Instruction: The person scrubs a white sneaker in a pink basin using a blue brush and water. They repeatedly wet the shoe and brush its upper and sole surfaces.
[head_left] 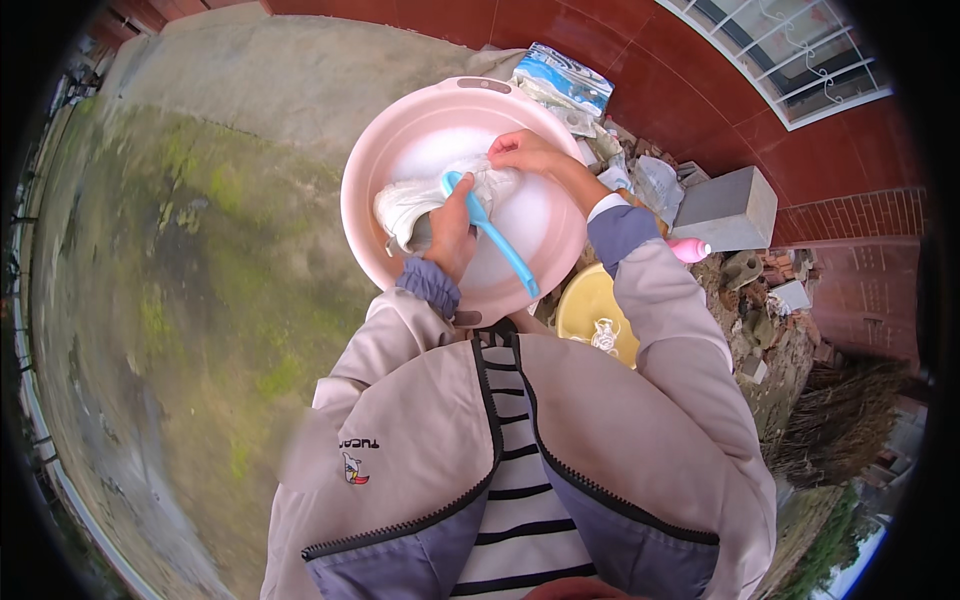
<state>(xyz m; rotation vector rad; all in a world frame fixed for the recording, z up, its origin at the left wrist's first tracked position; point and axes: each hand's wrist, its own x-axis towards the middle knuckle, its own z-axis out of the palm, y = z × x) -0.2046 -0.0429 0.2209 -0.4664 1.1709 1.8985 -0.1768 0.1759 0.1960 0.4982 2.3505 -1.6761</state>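
A white cloth shoe [408, 204] is held over a wide pink basin [362, 165], its opening toward the left. My left hand [450, 232] is closed on the shoe and on a light blue brush [497, 238], with the thumb over the brush near its far end. The brush handle slants down to the right across the basin. My right hand [530, 152] is closed at the shoe's far edge, its fingertips pinched together against the white cloth. Whitish suds [440, 150] lie in the basin. The brush's bristles are hidden.
Close by on the right stands a yellow basin [578, 305] with white laces [604, 334] in it. A pink bottle [688, 250], a grey block [728, 208] and rubble lie further right. Beyond the basin is a blue and white package [565, 78] by the red wall [640, 60]. Mossy concrete [230, 250] stretches left.
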